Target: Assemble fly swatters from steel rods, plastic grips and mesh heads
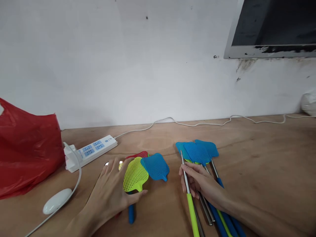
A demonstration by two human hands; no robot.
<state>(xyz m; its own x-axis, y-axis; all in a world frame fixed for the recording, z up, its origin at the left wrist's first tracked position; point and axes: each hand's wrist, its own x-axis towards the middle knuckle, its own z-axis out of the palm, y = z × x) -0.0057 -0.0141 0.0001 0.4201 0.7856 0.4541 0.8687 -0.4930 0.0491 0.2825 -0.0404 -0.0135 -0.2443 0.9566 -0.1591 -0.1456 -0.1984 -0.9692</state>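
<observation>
A: What are the hands doing?

B: The right hand (197, 177) pinches a thin silver metal rod with a lime-green grip (189, 197) between thumb and fingers. The left hand (111, 186) is spread beside a lime-green perforated plastic swatter head (135, 172); whether it touches, I cannot tell.

A: How would they handle?

B: The rod should be light and stiff, its bare metal rather slippery, so the grip, below the right fingers, looks the surer hold. The head seems thin and bendy, best taken by its narrow neck near the left thumb.

A: Counts?

B: One rod pinched. By the left hand, one lime-green head, one red perforated plastic head (138, 154) partly hidden beyond, and one blue handle (131, 214) below the thumb. Between the hands, one blue perforated plastic head (156, 166). Just beyond the right hand, three overlapping blue plastic heads (198, 153). The silver rods (206, 210) under the right forearm overlap too much to count.
</observation>
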